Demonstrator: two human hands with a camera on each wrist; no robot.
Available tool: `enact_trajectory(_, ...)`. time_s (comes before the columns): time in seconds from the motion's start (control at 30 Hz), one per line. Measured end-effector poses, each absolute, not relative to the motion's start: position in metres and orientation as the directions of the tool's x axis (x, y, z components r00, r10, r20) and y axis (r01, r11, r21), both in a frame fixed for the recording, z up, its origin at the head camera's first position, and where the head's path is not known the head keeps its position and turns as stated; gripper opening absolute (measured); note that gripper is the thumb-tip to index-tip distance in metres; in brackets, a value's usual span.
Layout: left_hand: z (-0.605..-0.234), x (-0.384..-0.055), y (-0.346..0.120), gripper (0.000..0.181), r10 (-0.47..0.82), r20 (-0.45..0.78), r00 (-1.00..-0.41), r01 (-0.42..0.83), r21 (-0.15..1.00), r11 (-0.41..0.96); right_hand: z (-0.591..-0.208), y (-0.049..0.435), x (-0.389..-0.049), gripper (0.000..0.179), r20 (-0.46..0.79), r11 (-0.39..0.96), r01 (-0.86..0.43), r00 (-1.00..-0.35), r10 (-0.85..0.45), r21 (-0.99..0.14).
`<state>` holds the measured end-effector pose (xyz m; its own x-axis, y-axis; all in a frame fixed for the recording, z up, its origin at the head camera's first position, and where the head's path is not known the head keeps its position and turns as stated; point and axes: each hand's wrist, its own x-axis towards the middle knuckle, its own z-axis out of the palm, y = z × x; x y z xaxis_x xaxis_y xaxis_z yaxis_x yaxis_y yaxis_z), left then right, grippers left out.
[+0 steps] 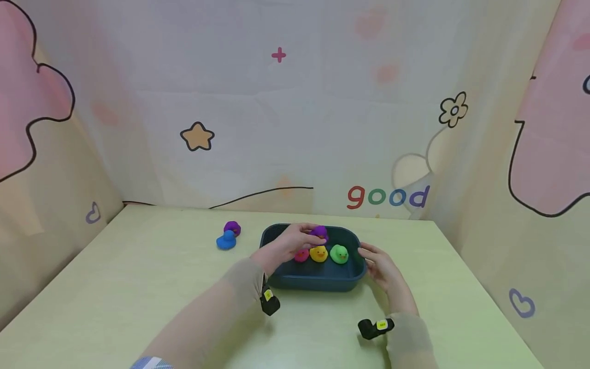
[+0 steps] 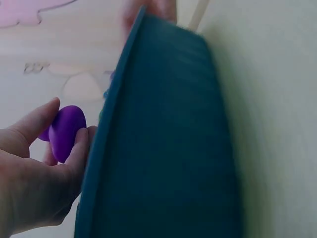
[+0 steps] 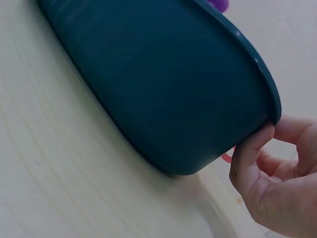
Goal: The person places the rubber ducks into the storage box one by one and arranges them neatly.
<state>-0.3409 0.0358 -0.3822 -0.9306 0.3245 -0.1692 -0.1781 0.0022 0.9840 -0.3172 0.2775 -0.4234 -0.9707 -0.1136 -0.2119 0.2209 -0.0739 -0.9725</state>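
- Tray (image 1: 318, 283) is gripped at its right edge by the right hand (image 1: 382, 267).
- Purple duck (image 1: 320, 233) is pinched above it by the left hand (image 1: 291, 241).
- Green duck (image 1: 339, 254) is separated from the near edge by a gap.
- Blue duck (image 1: 226, 240) is set left, outside the edge.

Pale yellow-green desk (image 1: 115, 287). Whitish back wall (image 1: 258, 118) rises behind its far edge: orange star (image 1: 197, 137), flower (image 1: 454, 110), multicoloured "good" (image 1: 391, 197) near far right corner. Cream side walls (image 1: 488, 241) flank left and right edges, pink shapes (image 1: 553, 138) above. Light soft.
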Motion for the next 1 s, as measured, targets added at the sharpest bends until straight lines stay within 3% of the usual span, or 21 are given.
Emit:
enact_trajectory(0.5,-0.396,-0.33,0.078,0.044,0.413,-0.18,-0.893,-0.118,0.978,0.17,-0.427,0.28,-0.321,0.058,-0.195,-0.1,0.208,-0.972,-0.133,-0.973)
enact_trajectory(0.73,-0.404,-0.331,0.081,0.041,0.407,-0.198,-0.892,-0.065,0.946,0.318,-0.427,0.28,-0.322,0.058,-0.211,-0.086,0.221,-0.97,-0.119,-0.971)
enact_trajectory(1.0,-0.406,-0.327,0.084,0.037,0.409,-0.133,-0.903,0.077,0.885,0.459,-0.427,0.28,-0.321,0.057,-0.206,-0.105,0.219,-0.971,-0.124,-0.97)
